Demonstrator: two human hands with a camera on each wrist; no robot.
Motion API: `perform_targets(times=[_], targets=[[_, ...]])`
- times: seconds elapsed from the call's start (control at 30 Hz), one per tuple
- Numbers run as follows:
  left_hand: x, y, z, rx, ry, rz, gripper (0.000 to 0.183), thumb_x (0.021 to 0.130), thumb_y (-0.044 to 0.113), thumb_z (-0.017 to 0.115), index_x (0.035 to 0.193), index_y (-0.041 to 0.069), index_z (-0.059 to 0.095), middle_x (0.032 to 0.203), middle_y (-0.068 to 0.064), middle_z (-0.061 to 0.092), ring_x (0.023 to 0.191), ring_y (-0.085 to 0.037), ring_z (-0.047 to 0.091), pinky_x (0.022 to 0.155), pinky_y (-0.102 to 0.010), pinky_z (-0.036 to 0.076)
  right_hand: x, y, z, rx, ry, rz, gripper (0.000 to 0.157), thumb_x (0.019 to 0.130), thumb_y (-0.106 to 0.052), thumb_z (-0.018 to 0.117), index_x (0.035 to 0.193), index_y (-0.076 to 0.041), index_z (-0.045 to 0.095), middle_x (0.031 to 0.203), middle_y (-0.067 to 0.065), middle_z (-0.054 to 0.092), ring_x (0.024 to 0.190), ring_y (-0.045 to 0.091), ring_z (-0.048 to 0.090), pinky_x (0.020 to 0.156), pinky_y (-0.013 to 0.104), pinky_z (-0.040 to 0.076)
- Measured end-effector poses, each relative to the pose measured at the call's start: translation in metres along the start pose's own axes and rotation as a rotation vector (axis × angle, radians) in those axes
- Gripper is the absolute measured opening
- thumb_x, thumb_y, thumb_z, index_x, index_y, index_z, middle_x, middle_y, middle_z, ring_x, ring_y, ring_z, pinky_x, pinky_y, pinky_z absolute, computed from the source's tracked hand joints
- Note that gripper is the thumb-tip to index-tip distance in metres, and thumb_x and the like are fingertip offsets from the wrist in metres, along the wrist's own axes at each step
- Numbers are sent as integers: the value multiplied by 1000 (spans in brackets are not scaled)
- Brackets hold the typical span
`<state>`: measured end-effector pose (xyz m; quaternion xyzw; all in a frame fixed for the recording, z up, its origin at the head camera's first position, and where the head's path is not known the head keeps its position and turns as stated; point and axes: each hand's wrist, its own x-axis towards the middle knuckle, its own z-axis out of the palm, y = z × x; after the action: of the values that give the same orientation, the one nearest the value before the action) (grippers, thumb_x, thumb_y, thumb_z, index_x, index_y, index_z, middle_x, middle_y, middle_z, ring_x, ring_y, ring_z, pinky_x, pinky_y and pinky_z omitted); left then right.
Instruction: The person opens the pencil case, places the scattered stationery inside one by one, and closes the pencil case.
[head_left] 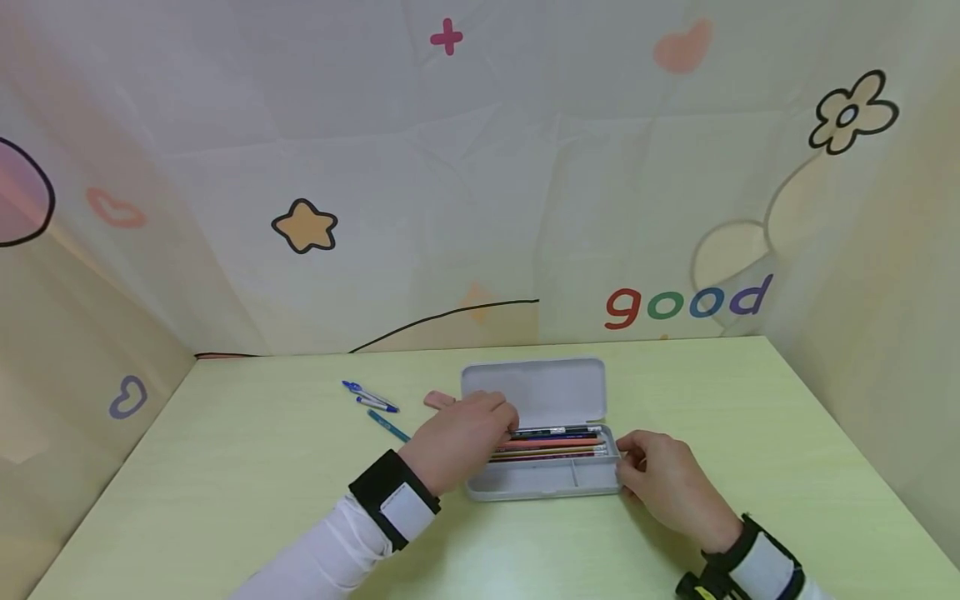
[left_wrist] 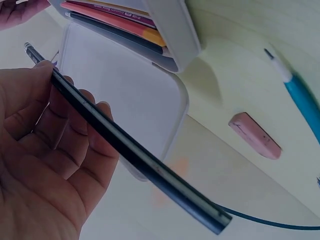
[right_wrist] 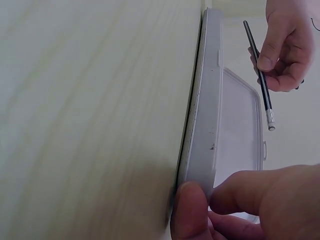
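My left hand (head_left: 461, 437) pinches a dark pencil (left_wrist: 125, 140) between thumb and fingers, over the pencil case. A metal-and-eraser end (right_wrist: 270, 120) of this pencil points toward the case's right side. The grey pencil case (head_left: 521, 483) lies open on the table, its lid (head_left: 534, 392) tipped back. Several pencils (head_left: 551, 454) lie side by side in its rear compartment; the two front compartments show bare bottoms. At the case's right end my right hand (head_left: 667, 483) grips the side wall, its thumb (right_wrist: 190, 212) low against the outside.
Left of the case lie a pink eraser (head_left: 438, 400), a teal pencil or pen (head_left: 387, 426) and two blue-and-white pens (head_left: 371, 396). A printed cloth (head_left: 487, 208) hangs behind the pale wooden table (head_left: 262, 467) and along its sides.
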<state>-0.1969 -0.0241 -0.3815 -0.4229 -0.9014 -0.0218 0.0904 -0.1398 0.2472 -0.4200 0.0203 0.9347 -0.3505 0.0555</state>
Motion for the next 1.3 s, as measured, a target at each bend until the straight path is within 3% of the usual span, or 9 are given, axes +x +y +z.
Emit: perform_targets(times=[0.17,0.4,0.73,0.97,1.3], targets=[[7,3,3,8,28,17,18,92,2,63,99,17,66,94,7,60,87,-10,54,76,-19,44,0,-1,-1,1,2,-2,24,91,-5,62,114,3,64,79,4,57,64,14,56,54,27,49],[17,9,7,-8,19,27,9,95,9,65,99,17,65,95,7,60,87,-10,54,78,-21,47,0,0,0,-2,7,-3,24,91,-4,61,114,3,64,80,4,57,64,14,55,54,27,49],[31,20,8,-19,15,41,11,92,8,67,97,17,65,91,7,58,85,-10,53,75,-20,45,1,0,-1,-11,5,-6,25,91,-4,62,115,3,64,79,4,57,65,15,55,54,27,48],[43,28,13,-35,-20,32,7,92,14,69,97,17,65,83,8,54,77,-8,51,69,-18,43,1,0,-2,-11,2,-9,25,91,-4,62,115,3,64,80,4,57,66,15,55,55,27,48],[53,34,26,-10,-52,21,6,95,13,66,99,17,66,85,8,56,78,-8,52,69,-20,45,1,0,-1,0,7,-19,24,91,-4,62,114,3,64,79,4,57,63,14,55,54,27,49]])
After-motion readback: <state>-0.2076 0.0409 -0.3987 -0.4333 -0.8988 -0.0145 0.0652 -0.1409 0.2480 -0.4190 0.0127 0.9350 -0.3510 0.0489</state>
